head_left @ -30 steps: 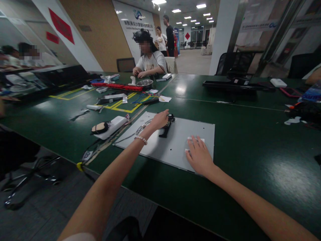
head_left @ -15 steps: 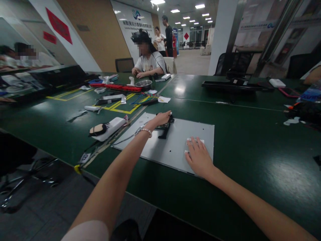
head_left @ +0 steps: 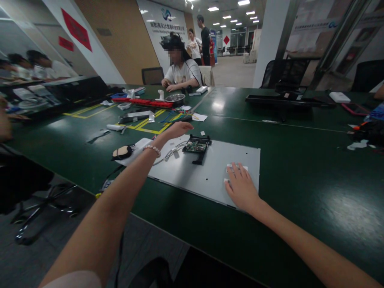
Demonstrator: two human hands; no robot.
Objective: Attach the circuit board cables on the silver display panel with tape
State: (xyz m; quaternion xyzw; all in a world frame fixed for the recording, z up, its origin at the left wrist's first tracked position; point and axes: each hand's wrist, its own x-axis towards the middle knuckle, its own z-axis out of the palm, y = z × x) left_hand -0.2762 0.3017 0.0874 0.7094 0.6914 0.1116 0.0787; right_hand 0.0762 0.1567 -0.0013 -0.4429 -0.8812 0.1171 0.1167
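Note:
A grey metal panel (head_left: 192, 170) lies flat on the dark green table (head_left: 300, 176). Near its far edge sits a small green circuit board (head_left: 197, 145) with a black strip under it and white cables (head_left: 168, 154) to its left. My left hand (head_left: 177, 129) hovers beyond the panel's far left corner, fingers stretched forward and empty, just left of the board and apart from it. My right hand (head_left: 241, 188) lies flat on the panel's near right part, fingers spread over a white label (head_left: 237, 167).
A white box with a black-and-tan device (head_left: 123, 152) lies left of the panel. Further back are yellow floor-tape marks, a red strip (head_left: 142, 103), a metal bowl (head_left: 176, 98) and a seated person (head_left: 181, 72). A black tray (head_left: 288, 102) is at the far right.
My left hand has lifted off the circuit board and moved left and further away, leaving the board uncovered. My right hand has stayed flat on the panel.

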